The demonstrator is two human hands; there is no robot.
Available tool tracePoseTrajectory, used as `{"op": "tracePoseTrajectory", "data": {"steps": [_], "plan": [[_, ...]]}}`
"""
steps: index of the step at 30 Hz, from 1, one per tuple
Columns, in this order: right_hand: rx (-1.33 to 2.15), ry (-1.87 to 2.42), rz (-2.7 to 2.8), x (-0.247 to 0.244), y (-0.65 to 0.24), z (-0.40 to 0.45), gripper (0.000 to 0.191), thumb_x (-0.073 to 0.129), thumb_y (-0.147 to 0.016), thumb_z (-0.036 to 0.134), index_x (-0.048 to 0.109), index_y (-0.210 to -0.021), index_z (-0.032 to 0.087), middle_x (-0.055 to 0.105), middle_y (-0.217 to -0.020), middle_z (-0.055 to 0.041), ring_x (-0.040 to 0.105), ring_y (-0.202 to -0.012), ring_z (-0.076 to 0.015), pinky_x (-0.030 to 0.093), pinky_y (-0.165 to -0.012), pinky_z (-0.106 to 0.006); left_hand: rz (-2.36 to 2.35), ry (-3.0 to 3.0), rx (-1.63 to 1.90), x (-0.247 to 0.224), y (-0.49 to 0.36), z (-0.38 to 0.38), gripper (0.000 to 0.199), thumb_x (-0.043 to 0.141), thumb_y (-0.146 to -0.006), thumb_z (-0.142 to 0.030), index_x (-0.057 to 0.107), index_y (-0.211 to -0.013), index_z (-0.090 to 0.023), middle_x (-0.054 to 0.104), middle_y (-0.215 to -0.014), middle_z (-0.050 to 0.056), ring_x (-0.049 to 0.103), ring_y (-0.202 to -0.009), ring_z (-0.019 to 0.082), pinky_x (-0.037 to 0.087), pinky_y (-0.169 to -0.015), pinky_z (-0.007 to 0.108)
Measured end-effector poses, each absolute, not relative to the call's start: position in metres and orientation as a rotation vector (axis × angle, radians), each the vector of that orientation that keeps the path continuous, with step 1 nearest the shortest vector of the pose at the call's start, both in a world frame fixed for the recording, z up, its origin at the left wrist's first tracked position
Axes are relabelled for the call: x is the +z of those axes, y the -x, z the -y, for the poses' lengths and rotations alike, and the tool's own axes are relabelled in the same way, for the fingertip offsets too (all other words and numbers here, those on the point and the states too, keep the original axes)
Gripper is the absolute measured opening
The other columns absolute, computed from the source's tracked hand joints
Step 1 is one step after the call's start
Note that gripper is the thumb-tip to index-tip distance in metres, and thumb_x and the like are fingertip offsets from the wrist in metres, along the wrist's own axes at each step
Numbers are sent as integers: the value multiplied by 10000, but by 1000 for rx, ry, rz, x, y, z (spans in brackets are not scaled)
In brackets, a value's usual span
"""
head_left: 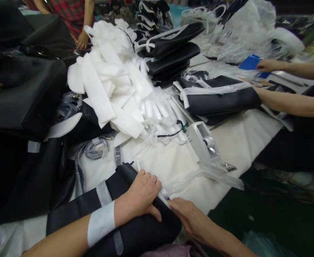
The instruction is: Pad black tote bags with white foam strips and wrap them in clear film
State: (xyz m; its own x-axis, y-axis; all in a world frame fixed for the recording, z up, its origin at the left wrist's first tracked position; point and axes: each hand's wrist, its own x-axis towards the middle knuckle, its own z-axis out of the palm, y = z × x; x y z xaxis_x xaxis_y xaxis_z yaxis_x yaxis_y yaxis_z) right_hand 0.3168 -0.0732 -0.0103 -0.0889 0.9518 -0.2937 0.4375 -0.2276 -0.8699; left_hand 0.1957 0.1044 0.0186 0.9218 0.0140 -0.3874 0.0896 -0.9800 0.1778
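A black leather-like bag (91,210) lies flat in front of me, with translucent strips across it and a white padded edge on its far right side. My left hand (142,196) presses on top of the bag, its fingers curled over that edge and the thumb resting on the black face. A white band wraps the left wrist. From the right, my right hand (185,214) grips the bag's side at the white edge, with its fingertips partly hidden. Just beyond the hands stands a white tape dispenser (203,142), with a clear plastic strip (218,175) trailing beside it.
White foam pieces (98,89) heap up mid-table. Large black bags (25,92) fill the left, near a wrapped coiled strap (96,148). More black bags (170,59) are stacked behind. At right, a co-worker's arms (293,100) reach to another bag (221,96); another person's hand (82,40) is far left.
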Motion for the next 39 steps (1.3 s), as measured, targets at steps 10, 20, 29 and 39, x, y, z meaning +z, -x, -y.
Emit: {"op": "tracePoseTrajectory", "data": {"steps": [10, 20, 29, 39], "plan": [[1351, 1600, 1419, -7, -319, 71, 303, 319, -936, 166, 615, -994, 198, 658, -897, -53, 619, -827, -198, 458, -757, -298, 74, -2791, -541, 2, -200, -114, 761, 489, -600, -912, 609, -764, -178, 640, -724, 37, 601, -703, 231, 375, -698, 382], [1365, 1770, 1250, -18, -325, 78, 212, 431, -887, 171, 641, -900, 194, 622, -855, -32, 577, -830, -190, 425, -749, -292, 39, -2750, 14, -24, -179, -112, 700, 434, -659, -891, 519, -648, -197, 556, -630, -5, 472, -640, 162, 250, -633, 350], [1171, 2153, 1628, -7, -316, 66, 293, 405, -895, 64, 651, -898, 224, 502, -832, -26, 525, -719, -156, 362, -631, -258, 59, -2737, 512, -33, -172, -110, 666, 448, -732, -832, 448, -553, -191, 451, -549, -27, 361, -581, 135, 231, -619, 343], [1231, 1714, 1336, 6, -315, 61, 270, 389, -894, 139, 642, -819, 198, 611, -896, -39, 576, -844, -166, 410, -745, -276, 71, -2752, 606, -31, -169, -112, 631, 496, -745, -796, 469, -556, -195, 441, -551, -27, 360, -591, 140, 229, -615, 345]]}}
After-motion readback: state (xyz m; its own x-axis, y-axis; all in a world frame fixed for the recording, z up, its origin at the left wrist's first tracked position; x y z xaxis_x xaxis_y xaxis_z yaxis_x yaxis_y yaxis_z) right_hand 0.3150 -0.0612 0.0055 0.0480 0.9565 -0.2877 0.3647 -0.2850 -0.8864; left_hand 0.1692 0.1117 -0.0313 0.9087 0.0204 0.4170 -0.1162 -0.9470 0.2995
